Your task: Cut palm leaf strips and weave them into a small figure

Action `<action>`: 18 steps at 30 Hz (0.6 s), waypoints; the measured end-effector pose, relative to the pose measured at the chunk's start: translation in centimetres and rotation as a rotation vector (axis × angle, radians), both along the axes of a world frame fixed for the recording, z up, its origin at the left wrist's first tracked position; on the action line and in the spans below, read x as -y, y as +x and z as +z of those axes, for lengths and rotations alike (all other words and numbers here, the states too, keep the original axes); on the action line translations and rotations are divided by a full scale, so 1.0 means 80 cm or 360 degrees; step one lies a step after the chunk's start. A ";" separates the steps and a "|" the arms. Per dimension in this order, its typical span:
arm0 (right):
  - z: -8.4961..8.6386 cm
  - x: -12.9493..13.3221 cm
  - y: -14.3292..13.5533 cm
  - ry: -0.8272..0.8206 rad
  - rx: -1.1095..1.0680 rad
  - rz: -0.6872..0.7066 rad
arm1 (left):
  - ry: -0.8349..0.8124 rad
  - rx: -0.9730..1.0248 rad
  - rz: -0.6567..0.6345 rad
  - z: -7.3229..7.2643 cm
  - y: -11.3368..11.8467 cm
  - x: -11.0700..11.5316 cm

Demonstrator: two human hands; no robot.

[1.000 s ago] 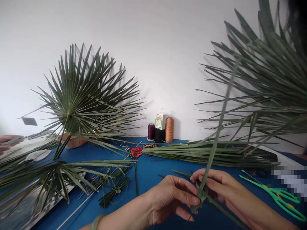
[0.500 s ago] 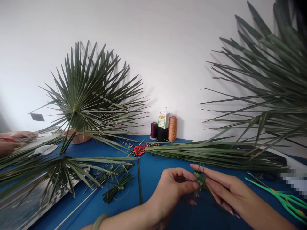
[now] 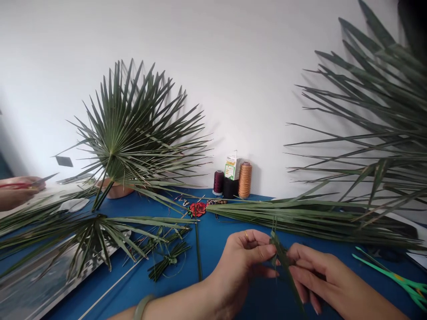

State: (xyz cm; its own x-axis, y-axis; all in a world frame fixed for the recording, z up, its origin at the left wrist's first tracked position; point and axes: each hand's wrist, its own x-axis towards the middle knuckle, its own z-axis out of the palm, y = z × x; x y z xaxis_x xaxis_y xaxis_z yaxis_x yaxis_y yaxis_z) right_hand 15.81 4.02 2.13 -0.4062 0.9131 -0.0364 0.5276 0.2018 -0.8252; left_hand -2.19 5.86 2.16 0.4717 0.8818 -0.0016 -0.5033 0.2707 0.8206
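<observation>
Near the front centre, my left hand (image 3: 245, 262) pinches a small folded piece of green palm leaf (image 3: 274, 244) between thumb and fingers. A longer leaf strip (image 3: 289, 274) runs from it down toward the lower right. My right hand (image 3: 315, 273) is beside that strip with its fingers curled together at the strip's edge; the fingertips are partly hidden behind the leaf. Left of my hands, small woven leaf pieces (image 3: 170, 260) lie on the blue table (image 3: 220, 242), next to a single upright strip (image 3: 198, 251).
A palm fan (image 3: 111, 151) stands in an orange bowl (image 3: 118, 190). Behind are thread spools (image 3: 244, 180) and a red rose patch (image 3: 197, 209). Long leaves (image 3: 300, 213) lie across the back. Green scissors (image 3: 396, 278) lie right. Another person's hand (image 3: 20, 191) holds red scissors at far left.
My right hand has moved slightly down and away from the folded piece, and the long strip shows more clearly between my hands. The view has shifted, moving the scene rightward.
</observation>
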 end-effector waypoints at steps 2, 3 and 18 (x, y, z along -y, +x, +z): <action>0.006 -0.001 0.001 0.0048 0.0024 -0.0029 | 0.0039 -0.0008 0.0023 0.002 -0.001 -0.001; 0.009 0.000 0.002 0.0064 0.0036 -0.0056 | 0.0066 -0.0018 0.0029 0.003 -0.002 0.000; 0.018 0.016 -0.009 0.0299 -0.0103 -0.0356 | 0.0111 -0.0069 -0.0066 -0.001 0.004 0.006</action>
